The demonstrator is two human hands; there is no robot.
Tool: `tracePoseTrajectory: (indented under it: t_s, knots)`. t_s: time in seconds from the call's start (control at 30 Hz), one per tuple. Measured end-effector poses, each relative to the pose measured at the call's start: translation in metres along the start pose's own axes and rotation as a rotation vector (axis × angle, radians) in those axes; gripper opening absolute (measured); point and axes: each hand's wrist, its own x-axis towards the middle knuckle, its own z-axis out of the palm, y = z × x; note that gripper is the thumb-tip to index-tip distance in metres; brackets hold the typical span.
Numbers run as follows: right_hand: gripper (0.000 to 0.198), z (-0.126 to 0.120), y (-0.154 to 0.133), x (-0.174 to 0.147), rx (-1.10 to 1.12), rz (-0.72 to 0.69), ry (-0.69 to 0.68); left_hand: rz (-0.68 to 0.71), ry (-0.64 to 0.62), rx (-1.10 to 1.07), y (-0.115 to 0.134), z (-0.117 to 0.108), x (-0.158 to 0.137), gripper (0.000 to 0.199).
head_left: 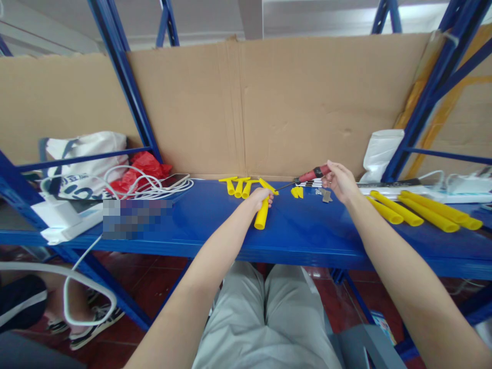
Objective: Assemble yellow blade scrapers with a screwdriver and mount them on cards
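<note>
Grey trousers (265, 318) are filling the near foreground below the blue worktop (207, 220). Left hand (263, 196) is holding a yellow tubular piece (261, 218) over it — grip wrapped around, open end facing the camera. Right hand (341, 181) is gripping a red-and-black screwdriver (310, 175), shaft pointing toward the piece's upper end — cannot tell contact. Yellow tubes (428, 210) are lying right, three T-shaped yellow pieces (239, 188) left.

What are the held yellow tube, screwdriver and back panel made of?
Yellow tube: probably plastic, smooth and evenly coloured. Screwdriver: red-and-black handle, likely plastic or rubber; thin dark shaft, presumably metal. Back panel: apparently cardboard, matte brown, creased.
</note>
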Motion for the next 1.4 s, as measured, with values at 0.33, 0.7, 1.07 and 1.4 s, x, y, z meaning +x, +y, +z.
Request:
tracePoseTrajectory:
  t_s: [0.33, 0.7, 1.07, 1.4]
  knots:
    - [0.021, -0.0018, -0.0013, 0.0009, -0.022, 0.046, -0.045, 0.007, 0.017, -0.011, -0.002, -0.0003, 0.0035, 0.026]
    - [0.035, 0.0001, -0.0001, 0.0001, 0.002, 0.016, 0.027, 0.005, -0.006, -0.011, -0.0024, -0.0016, 0.0051, 0.022]
    - [0.021, 0.0025, -0.0068, -0.0033, 0.079, 0.093, -0.023, 0.014, 0.014, -0.006, -0.0019, -0.0009, 0.0031, 0.022]
    - [0.033, 0.0004, -0.0041, -0.0009, 0.08, 0.106, 0.021, 0.008, 0.011, -0.014, -0.002, -0.0013, 0.0033, 0.024]
